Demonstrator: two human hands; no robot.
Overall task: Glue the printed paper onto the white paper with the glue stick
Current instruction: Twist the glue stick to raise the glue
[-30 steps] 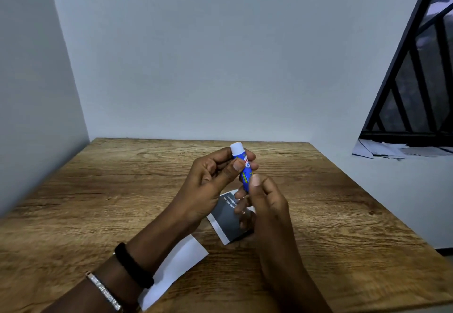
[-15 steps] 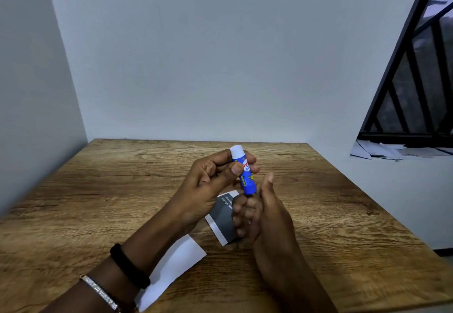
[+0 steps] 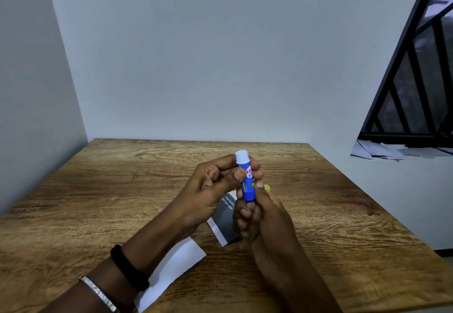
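Glue stick (image 3: 247, 186) sits upright in the air over the table (image 3: 98, 190), white end up, blue barrel tilted slightly; your left hand (image 3: 210, 190) grips its upper barrel, thumb across the label and fingers curled round the far side; your right hand (image 3: 269, 217) is at the lower end, fingers curled, thumb tip against the barrel; a small yellow piece (image 3: 267, 188) shows just beside that thumb and appears pinched there; whether it is a cap or part of the stick, you cannot tell from here. Printed paper (image 3: 224, 219), dark grey with a white margin, lies flat on the wood directly below your hands, partly hidden by them; white paper (image 3: 176, 263) lies nearer you, close to the printed one, its near end tucked under your left forearm. No glue is on either sheet as far as can be seen; judgement: you are at the opening or winding-up step. Handling: the stick is light, rigid and smooth, so hold it mid-barrel and keep the soft glue end clear of your fingers; both papers are thin and limp, likely to slide on the wood or curl under a stroke; pin a sheet by a corner or margin with flat fingertips while you rub.
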